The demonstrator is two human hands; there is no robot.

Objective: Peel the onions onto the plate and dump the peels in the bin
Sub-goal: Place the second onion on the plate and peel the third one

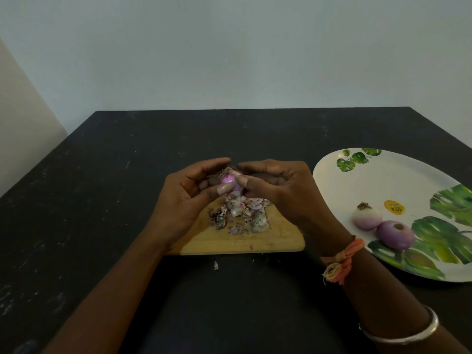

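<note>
Fingers [214,162] of both hands are curled round a small onion [228,179], which is held up just above the wooden cutting board [268,241] near the middle of the dark surface [102,175]. The left hand [184,198] cradles it from the left with its thumb pressed on the near side, while the right hand [278,190] grips it from the right, its thumb apparently pinching at the skin. The onion shows glossy pink flesh over most of what is visible, with a dry rooty tuft on top, so this one looks nearly stripped but not finished. Below the hands a heap of peels [240,213] lies on the board, and one stray scrap [216,265] sits on the surface just in front of it. To the right, the leaf-patterned plate [383,180] carries two peeled onions [367,218], touching one another near its front edge. By this count the task seems well past halfway: two onions are done and a third is in hand, and no unpeeled onions are in view. What remains, as far as can be judged, is to finish this onion, set it on the plate, and gather the peels for the bin, which is out of view.
</note>
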